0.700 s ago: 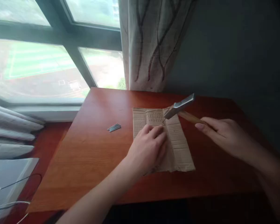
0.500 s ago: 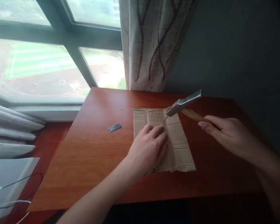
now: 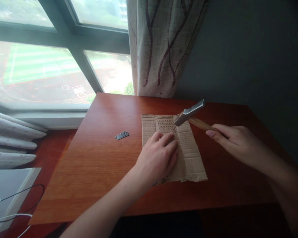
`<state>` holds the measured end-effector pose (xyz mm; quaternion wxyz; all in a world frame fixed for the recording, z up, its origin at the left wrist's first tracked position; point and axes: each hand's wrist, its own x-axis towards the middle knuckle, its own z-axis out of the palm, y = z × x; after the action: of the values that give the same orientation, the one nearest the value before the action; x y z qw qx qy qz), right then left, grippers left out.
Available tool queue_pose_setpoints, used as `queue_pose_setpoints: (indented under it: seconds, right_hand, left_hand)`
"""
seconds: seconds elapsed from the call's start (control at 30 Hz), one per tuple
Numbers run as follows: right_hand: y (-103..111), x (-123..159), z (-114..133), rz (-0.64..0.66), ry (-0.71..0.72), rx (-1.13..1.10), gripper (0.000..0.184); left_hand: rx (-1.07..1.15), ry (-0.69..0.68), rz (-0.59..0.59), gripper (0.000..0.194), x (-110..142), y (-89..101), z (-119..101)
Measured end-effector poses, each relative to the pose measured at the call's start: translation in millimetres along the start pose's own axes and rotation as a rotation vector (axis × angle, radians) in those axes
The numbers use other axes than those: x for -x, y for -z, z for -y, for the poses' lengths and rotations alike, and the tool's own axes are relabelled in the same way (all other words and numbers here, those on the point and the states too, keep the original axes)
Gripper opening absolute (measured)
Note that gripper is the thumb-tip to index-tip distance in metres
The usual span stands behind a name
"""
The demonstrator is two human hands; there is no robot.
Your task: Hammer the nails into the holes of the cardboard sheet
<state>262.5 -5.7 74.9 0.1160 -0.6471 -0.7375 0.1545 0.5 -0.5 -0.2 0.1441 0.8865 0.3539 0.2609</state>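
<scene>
My right hand (image 3: pixel 232 140) is wrapped round the wooden handle of a hammer (image 3: pixel 188 113). The lower face of its metal head is right at the top of a thin nail (image 3: pixel 174 128), which leans slightly. Over a flat piece of cardboard (image 3: pixel 192 158), my left hand (image 3: pixel 159 153) is curled with its fingers closed at the nail's lower part; the fingertips are hidden. Just beyond the fingers, the cardboard has a grid of small dark holes (image 3: pixel 165 124). Left of the cardboard lies a small bunch of loose nails (image 3: pixel 122 135).
The cardboard lies on a reddish-brown wooden table (image 3: pixel 101 168). Behind the table are a window (image 3: pixel 64 76) and a patterned curtain (image 3: pixel 161 46). Cables (image 3: pixel 12 216) run at the lower left, beside a white panel (image 3: pixel 15 185).
The hammer has come down and slightly left, so its head now meets the nail's top. My right hand has shifted a little left with it. My left hand stays in place.
</scene>
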Motion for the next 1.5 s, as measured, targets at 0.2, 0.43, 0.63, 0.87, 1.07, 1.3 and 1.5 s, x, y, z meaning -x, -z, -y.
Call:
queue_pose_setpoints:
  seconds: [0.2,0.43,0.63,0.87,1.07,1.3,1.5]
  right_hand:
    - [0.8,1.2,-3.9,-0.026,-0.013,0.02,0.052]
    - [-1.9,-1.1,-2.9,0.014,-0.009,0.018,0.052]
    - [-2.9,-1.1,-3.0,0.022,-0.022,0.023,0.052]
    - [-3.9,-0.9,-2.7,0.018,-0.032,0.01,0.051]
    - [-3.9,-0.6,-1.6,0.029,-0.022,-0.005,0.052]
    - [-5.2,1.3,-2.9,0.035,-0.049,-0.022,0.05]
    - [-6.8,2.8,-3.1,0.022,-0.064,-0.045,0.05]
  left_hand:
    - [0.011,-0.001,0.0,0.027,0.2,0.0,0.1]
    - [0.011,0.001,-0.004,0.026,0.1,0.0,0.2]
    - [0.018,0.004,-0.009,0.025,0.2,0.1,0.1]
    - [0.02,0.006,-0.008,0.026,0.7,-0.6,0.1]
    - [0.021,0.006,-0.006,0.025,0.2,0.1,0.1]
    - [0.015,0.005,-0.007,0.025,0.0,0.9,-0.5]
    - [0.016,0.003,-0.001,0.026,0.6,0.2,0.0]
